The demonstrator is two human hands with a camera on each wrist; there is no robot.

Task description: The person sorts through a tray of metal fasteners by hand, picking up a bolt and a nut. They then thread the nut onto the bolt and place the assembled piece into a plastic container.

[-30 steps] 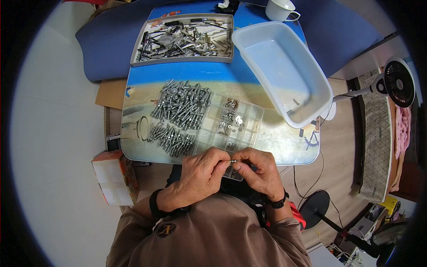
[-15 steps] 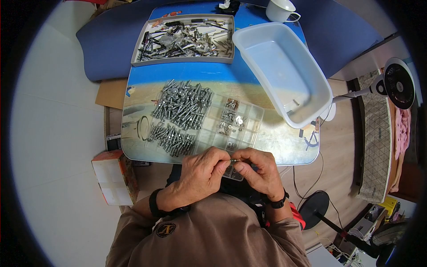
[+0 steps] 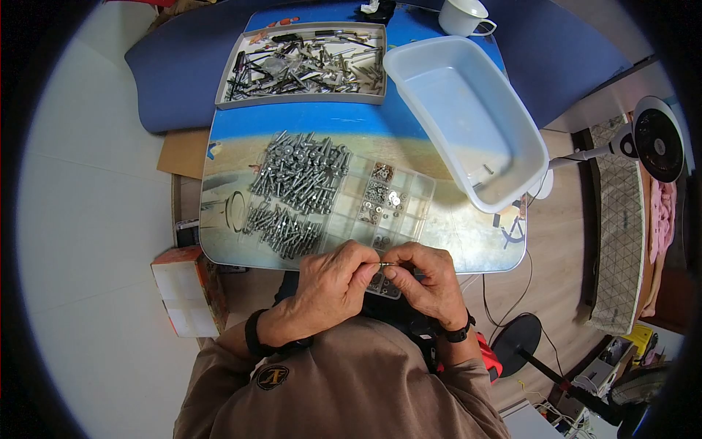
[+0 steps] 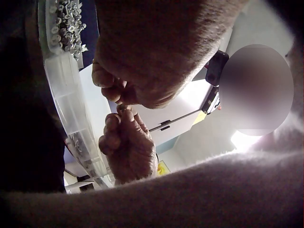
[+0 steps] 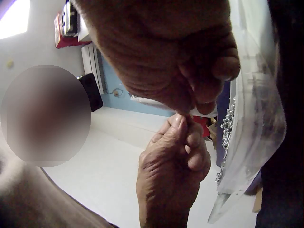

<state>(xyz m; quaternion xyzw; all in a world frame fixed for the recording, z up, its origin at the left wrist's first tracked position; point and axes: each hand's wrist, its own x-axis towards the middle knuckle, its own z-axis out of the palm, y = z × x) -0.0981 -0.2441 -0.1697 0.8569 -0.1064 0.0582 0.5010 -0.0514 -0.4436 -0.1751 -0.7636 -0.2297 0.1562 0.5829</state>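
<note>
Both hands meet at the near edge of the table. My left hand [image 3: 333,282] pinches one end of a small metal bolt [image 3: 382,264] between thumb and forefinger. At its other end, the thumb and forefinger of my right hand [image 3: 425,282] pinch it too. Most of the bolt is hidden by the fingertips. Just beyond the hands lies a clear divided organizer box [image 3: 417,186], with washers and nuts [image 3: 376,192] in some compartments. Left of these sits a large heap of bolts [image 3: 300,164], with a smaller heap of shorter bolts [image 3: 281,230] nearer me.
A shallow cardboard box [image 3: 223,94] of mixed metal parts stands at the back left. To the right is a white plastic basin [image 3: 453,95] with a few small screws inside. A white lidded mug [image 3: 461,16] stands behind it, and a fan [image 3: 656,137] at far right.
Both hands stay in nearly the same place. The right thumb and fingertips shift slightly on the bolt, and a bit of it shows between them.
</note>
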